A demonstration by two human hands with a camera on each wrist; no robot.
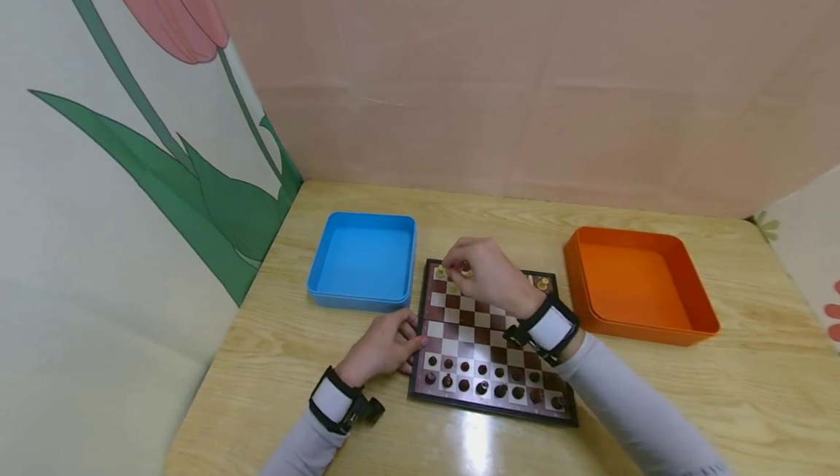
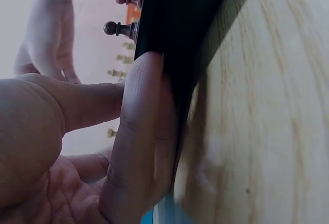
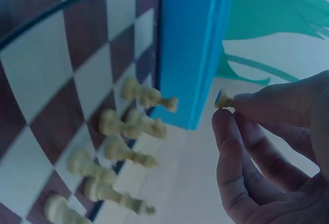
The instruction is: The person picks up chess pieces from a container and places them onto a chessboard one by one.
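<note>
From the head view, the right hand (image 1: 485,275) reaches over the far end of the chessboard (image 1: 488,345), fingertips closed on a light chess piece (image 1: 466,270) near the board's far-left corner. The left hand (image 1: 383,345) lies flat against the board's left edge, fingers straight. Dark pieces (image 1: 482,377) fill the two near rows. A blue tray (image 1: 362,261) sits just left of the board's far corner and an orange tray (image 1: 639,286) to its right, all on a wooden table (image 1: 755,388). To handle the piece well, I judge it best to keep the board braced as it is and carry the piece straight up, clear of its neighbours, since they stand close.

In the left wrist view, the left hand's fingers (image 2: 141,131) press along the black rim of the chessboard (image 2: 175,34), straight and holding nothing. Dark pieces (image 2: 119,29) project from the board, with light ones farther off.

In the right wrist view, the right hand (image 3: 277,147) pinches the small light chess piece (image 3: 224,99) between thumb and fingertips, off the board and in front of the blue tray (image 3: 193,54). The piece looks pale cream and very small, with a bluish base; which kind it is I cannot tell. A cluster of light pieces (image 3: 118,142) stands at the board's edge.
</note>
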